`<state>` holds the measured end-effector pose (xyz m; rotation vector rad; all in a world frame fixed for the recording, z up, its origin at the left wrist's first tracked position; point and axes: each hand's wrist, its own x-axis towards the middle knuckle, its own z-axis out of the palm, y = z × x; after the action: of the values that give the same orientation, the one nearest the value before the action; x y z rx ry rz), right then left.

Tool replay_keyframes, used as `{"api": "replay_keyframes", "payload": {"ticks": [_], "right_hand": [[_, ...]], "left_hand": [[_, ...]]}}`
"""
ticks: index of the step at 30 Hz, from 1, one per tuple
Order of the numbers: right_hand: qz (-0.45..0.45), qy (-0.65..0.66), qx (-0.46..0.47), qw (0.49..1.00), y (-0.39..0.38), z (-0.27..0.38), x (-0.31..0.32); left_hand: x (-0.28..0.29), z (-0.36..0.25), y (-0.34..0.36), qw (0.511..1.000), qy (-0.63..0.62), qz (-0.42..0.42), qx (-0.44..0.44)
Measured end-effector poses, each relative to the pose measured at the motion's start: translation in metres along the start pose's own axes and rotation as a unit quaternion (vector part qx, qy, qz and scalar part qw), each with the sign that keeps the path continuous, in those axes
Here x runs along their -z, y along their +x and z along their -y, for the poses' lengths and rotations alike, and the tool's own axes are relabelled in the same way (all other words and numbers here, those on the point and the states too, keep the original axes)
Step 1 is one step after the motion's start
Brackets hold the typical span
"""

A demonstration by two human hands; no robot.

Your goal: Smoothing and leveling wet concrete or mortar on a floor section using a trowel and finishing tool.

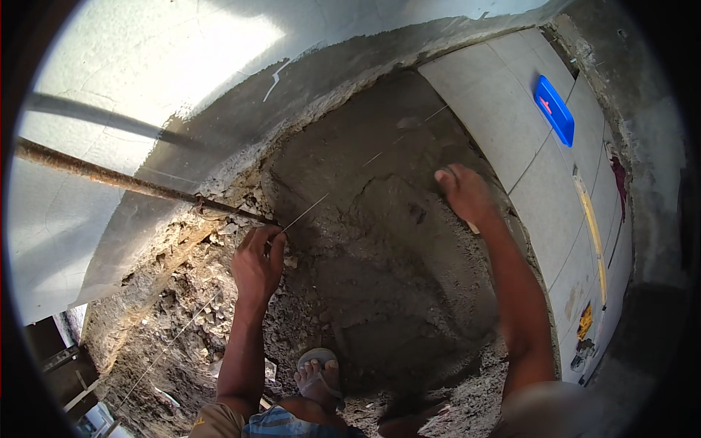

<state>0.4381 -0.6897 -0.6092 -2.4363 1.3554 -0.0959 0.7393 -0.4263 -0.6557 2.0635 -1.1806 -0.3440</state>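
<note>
My left hand (pixel 257 263) is closed, its fingertips pinched at a thin string (pixel 314 204) just below the lower end of a rusty steel rod (pixel 109 174). Whether these fingers also touch the rod is hidden. The string runs on over a bed of wet grey mortar (pixel 387 270). My right hand (pixel 465 191) is held low over the mortar's right side, fingers curled. A pale handle end (pixel 473 228) shows beneath that wrist; the rest of the tool is hidden.
Pale floor tiles (pixel 504 95) lie along the right, bearing a blue tray (pixel 555 111) and a wooden strip (pixel 591 226). A plastered wall (pixel 146 66) rises at left above rubble (pixel 182 328). My sandalled foot (pixel 319 376) stands at the mortar's near edge.
</note>
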Motion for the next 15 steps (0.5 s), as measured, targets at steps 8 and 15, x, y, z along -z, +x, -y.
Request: {"api": "replay_keyframes", "payload": {"ticks": [8, 15], "right_hand": [[0.165, 0.176, -0.031, 0.970, -0.095, 0.029, -0.006], [0.175, 0.010, -0.017, 0.984, -0.147, 0.077, -0.019]], "left_hand": [[-0.003, 0.003, 0.002, 1.000, 0.011, -0.008, -0.013], [-0.004, -0.003, 0.000, 1.000, 0.002, 0.005, -0.011]]}}
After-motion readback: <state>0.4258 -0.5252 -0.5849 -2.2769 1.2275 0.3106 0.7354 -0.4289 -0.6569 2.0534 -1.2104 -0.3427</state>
